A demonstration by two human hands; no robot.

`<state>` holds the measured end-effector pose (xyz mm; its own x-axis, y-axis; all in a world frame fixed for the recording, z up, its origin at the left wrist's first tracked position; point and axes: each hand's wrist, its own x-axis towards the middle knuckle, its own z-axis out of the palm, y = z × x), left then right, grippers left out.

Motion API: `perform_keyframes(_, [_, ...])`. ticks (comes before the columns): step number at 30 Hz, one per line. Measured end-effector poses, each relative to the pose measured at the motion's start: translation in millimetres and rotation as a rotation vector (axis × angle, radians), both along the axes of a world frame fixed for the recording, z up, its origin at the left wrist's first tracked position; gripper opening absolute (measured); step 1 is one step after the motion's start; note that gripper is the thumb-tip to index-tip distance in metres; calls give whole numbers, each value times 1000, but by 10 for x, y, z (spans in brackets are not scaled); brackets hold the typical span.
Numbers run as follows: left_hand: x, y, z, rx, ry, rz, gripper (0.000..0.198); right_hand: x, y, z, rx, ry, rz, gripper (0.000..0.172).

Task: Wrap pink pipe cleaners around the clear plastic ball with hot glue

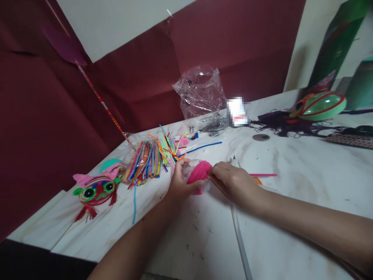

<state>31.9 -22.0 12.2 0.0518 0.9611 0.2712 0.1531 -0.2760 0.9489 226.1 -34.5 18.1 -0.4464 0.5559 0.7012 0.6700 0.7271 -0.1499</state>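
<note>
A clear rounded plastic piece, partly wrapped in rows of pink pipe cleaner (199,172), is held above the marbled table. My left hand (183,181) grips it from the left, thumb across the front and fingers over the far side. At its right edge my right hand (230,181) is closed, fingertips pinched against the pink rows. What exactly lies between those fingertips is hidden. Behind my right hand, a pink pipe cleaner (266,175) lies on the table near the tip of a glue gun (235,161), which my hand partly covers.
Bundled colourful pipe cleaners (145,161) lie left of my hands. A decorated animal-face craft (97,190) sits farther left. At the back stands a crumpled clear bag (202,93). A green balloon-like craft (323,105) rests at right. A grey cord (240,241) runs toward the front edge.
</note>
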Motion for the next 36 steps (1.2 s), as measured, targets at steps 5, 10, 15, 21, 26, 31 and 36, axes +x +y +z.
perform_keyframes(5, [-29, -5, 32, -38, 51, -4, 89, 3, -23, 19, -25, 0, 14, 23])
perform_keyframes(10, [-98, -8, 92, -41, 106, -49, 90, 12, -8, 28, -74, 19, 25, 17])
perform_keyframes(15, [-116, -39, 153, -13, 150, -55, 82, 14, -7, 46, -92, 14, 31, 18])
perform_keyframes(21, [-70, -72, 181, -51, 151, -30, 81, -15, -47, 58, -75, -16, 49, 20])
perform_keyframes(26, [-72, -54, 186, -55, 135, -26, 82, 43, 29, 125, -26, 5, 66, 17])
perform_keyframes(31, [-99, 1, 157, -81, -79, 23, 76, 235, 116, 329, 164, 195, 10, 20])
perform_keyframes(36, [-134, 5, 159, -127, -314, -23, 69, 344, 104, 434, 171, 266, 8, 15])
